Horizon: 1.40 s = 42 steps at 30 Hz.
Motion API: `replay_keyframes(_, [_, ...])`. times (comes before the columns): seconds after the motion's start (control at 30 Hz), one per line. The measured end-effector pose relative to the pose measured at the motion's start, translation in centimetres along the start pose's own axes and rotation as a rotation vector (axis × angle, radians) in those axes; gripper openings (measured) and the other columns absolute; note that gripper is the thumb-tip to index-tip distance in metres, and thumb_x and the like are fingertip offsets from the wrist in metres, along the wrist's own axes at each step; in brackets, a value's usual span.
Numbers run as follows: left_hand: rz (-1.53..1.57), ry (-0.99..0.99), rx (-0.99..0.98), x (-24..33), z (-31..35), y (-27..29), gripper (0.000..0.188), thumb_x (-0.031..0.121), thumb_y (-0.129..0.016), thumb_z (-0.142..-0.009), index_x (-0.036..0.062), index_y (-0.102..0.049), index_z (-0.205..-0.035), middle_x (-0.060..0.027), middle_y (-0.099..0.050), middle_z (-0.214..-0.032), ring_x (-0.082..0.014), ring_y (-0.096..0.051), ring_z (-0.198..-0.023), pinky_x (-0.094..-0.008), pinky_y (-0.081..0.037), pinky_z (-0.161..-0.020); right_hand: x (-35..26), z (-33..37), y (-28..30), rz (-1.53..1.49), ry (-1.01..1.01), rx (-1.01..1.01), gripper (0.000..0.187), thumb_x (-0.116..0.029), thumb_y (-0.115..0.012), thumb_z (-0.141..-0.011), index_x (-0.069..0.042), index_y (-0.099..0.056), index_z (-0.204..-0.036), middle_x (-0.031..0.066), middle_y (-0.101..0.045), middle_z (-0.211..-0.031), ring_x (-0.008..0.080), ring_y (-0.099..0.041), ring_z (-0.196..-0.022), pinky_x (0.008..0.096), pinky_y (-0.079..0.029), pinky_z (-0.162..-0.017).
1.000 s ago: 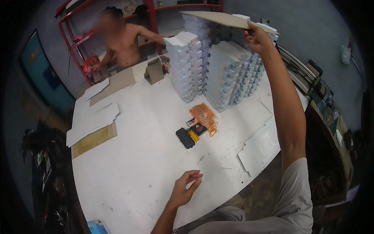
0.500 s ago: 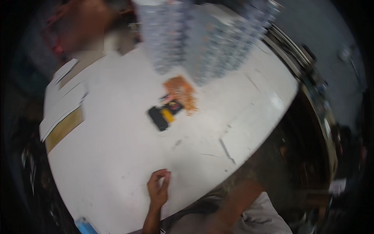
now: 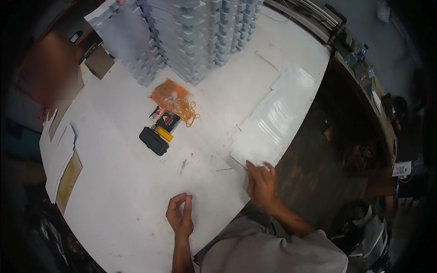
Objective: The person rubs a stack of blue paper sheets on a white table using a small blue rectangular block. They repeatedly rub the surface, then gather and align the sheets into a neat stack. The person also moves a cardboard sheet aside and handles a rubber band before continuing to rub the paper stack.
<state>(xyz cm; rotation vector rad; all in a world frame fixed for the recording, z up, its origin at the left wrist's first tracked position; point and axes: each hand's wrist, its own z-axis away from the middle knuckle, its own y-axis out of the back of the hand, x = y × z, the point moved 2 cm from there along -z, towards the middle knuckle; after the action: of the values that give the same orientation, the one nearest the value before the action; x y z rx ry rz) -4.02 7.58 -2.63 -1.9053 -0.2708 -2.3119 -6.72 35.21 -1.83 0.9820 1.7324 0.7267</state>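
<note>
Right hand (image 3: 261, 182) grips the near end of the white cardboard stack (image 3: 275, 118) at the counter (image 3: 136, 191) edge — long axis running away rightward. Left hand (image 3: 180, 214) rests loosely curled, empty, on bare surface.

Head-worn fisheye, steeply downward onto table (image 3: 136, 191)

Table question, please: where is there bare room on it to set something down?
The white table is bare between the left hand and the black case. Crowded: box stacks at the far edge, flat white sheets by the right hand.
</note>
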Motion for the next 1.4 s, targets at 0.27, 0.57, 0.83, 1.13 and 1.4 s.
replay_keyframes(0.27, [-0.403,-0.361,-0.219,0.2,-0.2,-1.6,0.023,0.0,-0.072,-0.092,-0.0016,-0.069,-0.115,-0.0139,-0.076,-0.103,-0.0282,-0.072,-0.096,-0.0355,-0.054,-0.096,-6.1,0.1,-1.8,0.045,0.057,-0.151,0.045,-0.021,-0.073,-0.093,0.003,-0.064,-0.13,0.0151,-0.06,-0.11,0.0306,-0.056,-0.106,0.0506,-0.038,-0.089])
replay_keyframes(0.57, [-1.06,-0.782,-0.692,-1.1,-2.4,-3.8,0.073,0.007,-0.063,-0.083,-0.0012,-0.045,-0.154,-0.0258,-0.036,-0.166,-0.0414,-0.034,-0.154,-0.063,-0.02,-0.126,-7.1,-0.6,-3.2,-0.154,-0.175,-0.551,0.042,-0.014,-0.07,-0.092,0.001,-0.06,-0.131,0.0243,-0.065,-0.11,0.0395,-0.061,-0.109,0.0516,-0.044,-0.09])
replay_keyframes(0.83, [-0.856,-0.649,-0.796,2.5,-2.4,-3.5,0.071,0.023,-0.071,-0.092,0.0004,-0.045,-0.155,-0.0229,-0.041,-0.164,-0.0392,-0.037,-0.153,-0.0591,-0.023,-0.126,-0.7,-0.3,0.0,-0.141,-0.005,-0.013,0.044,0.005,-0.07,-0.087,-0.001,-0.067,-0.131,0.0202,-0.062,-0.114,0.035,-0.06,-0.1,0.0518,-0.044,-0.094])
replay_keyframes(1.13, [-0.896,-0.858,-0.451,-1.3,-1.1,-4.6,0.06,0.016,-0.065,-0.094,-0.003,-0.052,-0.149,-0.0249,-0.047,-0.159,-0.038,-0.046,-0.148,-0.0576,-0.036,-0.119,-6.6,-0.9,-0.4,-0.21,-0.063,-0.307,0.047,0.001,-0.066,-0.09,0.004,-0.057,-0.136,0.0277,-0.065,-0.097,0.0439,-0.064,-0.089,0.052,-0.051,-0.079])
replay_keyframes(1.4, [-1.014,-0.753,-0.872,0.4,-2.3,-3.7,0.063,0.011,-0.061,-0.089,-0.0045,-0.052,-0.149,-0.022,-0.045,-0.162,-0.0343,-0.036,-0.155,-0.0574,-0.023,-0.127,-6.3,1.0,-0.2,-0.065,-0.011,-0.09,0.046,-0.018,-0.076,-0.089,0.007,-0.061,-0.125,0.0254,-0.065,-0.12,0.0446,-0.063,-0.113,0.0522,-0.051,-0.094])
